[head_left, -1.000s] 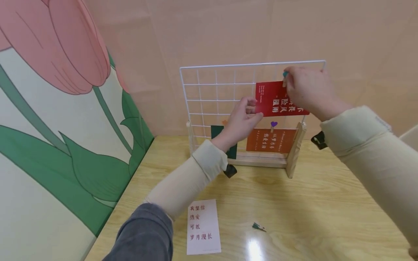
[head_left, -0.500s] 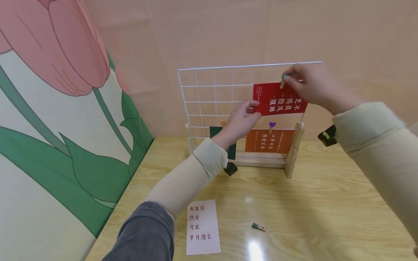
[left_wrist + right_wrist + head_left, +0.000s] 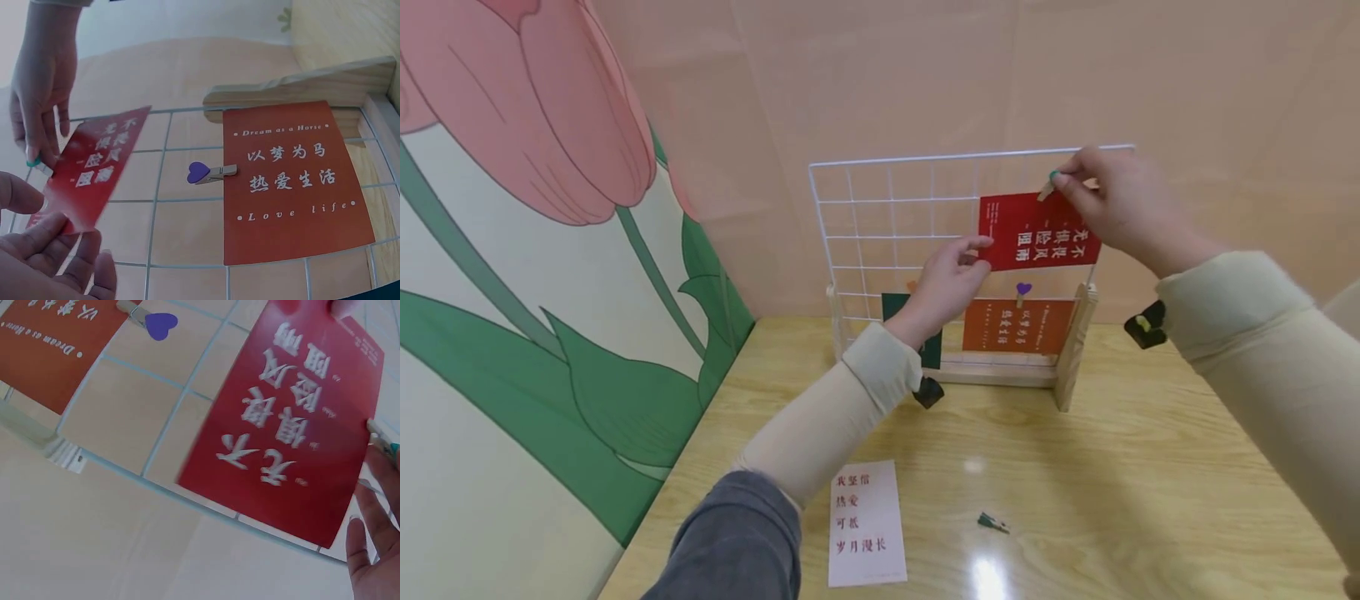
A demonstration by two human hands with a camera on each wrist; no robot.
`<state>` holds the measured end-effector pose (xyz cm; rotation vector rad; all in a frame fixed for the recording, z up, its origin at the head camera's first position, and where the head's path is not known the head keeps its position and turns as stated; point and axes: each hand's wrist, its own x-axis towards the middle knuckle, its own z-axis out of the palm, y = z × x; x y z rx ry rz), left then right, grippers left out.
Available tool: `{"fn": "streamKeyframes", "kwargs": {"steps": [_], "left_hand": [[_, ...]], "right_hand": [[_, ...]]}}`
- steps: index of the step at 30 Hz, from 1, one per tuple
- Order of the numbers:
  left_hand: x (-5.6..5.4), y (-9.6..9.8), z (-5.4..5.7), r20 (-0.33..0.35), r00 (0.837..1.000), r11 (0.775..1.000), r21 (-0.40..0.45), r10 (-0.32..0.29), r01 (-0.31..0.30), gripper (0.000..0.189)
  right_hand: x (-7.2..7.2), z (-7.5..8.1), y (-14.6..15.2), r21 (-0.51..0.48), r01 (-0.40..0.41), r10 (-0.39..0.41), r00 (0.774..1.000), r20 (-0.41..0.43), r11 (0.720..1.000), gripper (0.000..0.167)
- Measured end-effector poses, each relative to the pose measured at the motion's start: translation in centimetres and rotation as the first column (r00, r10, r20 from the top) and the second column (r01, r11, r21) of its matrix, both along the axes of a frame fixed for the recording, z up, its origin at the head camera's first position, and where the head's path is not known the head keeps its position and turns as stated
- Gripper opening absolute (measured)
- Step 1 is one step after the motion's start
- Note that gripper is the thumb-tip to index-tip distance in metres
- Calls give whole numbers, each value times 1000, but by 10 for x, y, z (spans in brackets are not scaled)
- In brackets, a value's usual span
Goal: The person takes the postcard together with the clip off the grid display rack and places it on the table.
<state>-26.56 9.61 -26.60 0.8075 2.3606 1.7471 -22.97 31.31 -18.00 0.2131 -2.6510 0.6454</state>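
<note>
A red card (image 3: 1033, 237) with white characters lies sideways against the upper right of a white wire grid (image 3: 970, 157). Its left edge is pinched between thumb and fingers of my left hand (image 3: 951, 279). My right hand (image 3: 1131, 200) pinches a small wooden clothespin (image 3: 1045, 192) with a teal top, right at the card's upper edge. In the right wrist view the clothespin's tip (image 3: 373, 427) meets that edge. Below hangs an orange card (image 3: 1015, 327), held on the grid by a clothespin with a purple heart (image 3: 1023, 288).
A dark green card (image 3: 933, 350) hangs lower left on the grid, partly behind my left arm. Wooden feet (image 3: 1075, 354) support the grid on the table (image 3: 1187, 467). Nearer lie a white card (image 3: 867, 554) with red characters and a loose green clip (image 3: 992, 522).
My right hand has shifted slightly, uncovering more of the red card's characters, and the teal clothespin has tilted. The left hand keeps its hold on the card's edge.
</note>
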Motion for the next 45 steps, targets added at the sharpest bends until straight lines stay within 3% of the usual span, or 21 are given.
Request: {"fn": "streamKeyframes", "kwargs": {"steps": [7,13,19,25,34,45], "left_hand": [[3,-4,-3,-121,992,998,58,41,-34,32],[6,-9,-5,-119,989,993,82,93,-83,26],[1,-16,-6,-146,982,989,112,117,-101,25],[-1,-24,-8,-131,978,974,179,165,-140,21],[-3,-41,-20,-78,977,957,232,198,-175,11],[-1,-60,-39,-70,982,961,230,174,-154,27]], "right_hand": [[6,-6,4,-139,42,-39,999,26,989,46],[16,-10,6,-207,6,-6,1000,1,978,40],[21,-12,7,-254,9,-21,999,-42,967,35],[22,-14,3,-225,12,-13,1000,1,974,40],[29,-33,0,-141,-37,31,999,-41,989,32],[41,-53,4,-105,-61,64,998,25,993,31]]}}
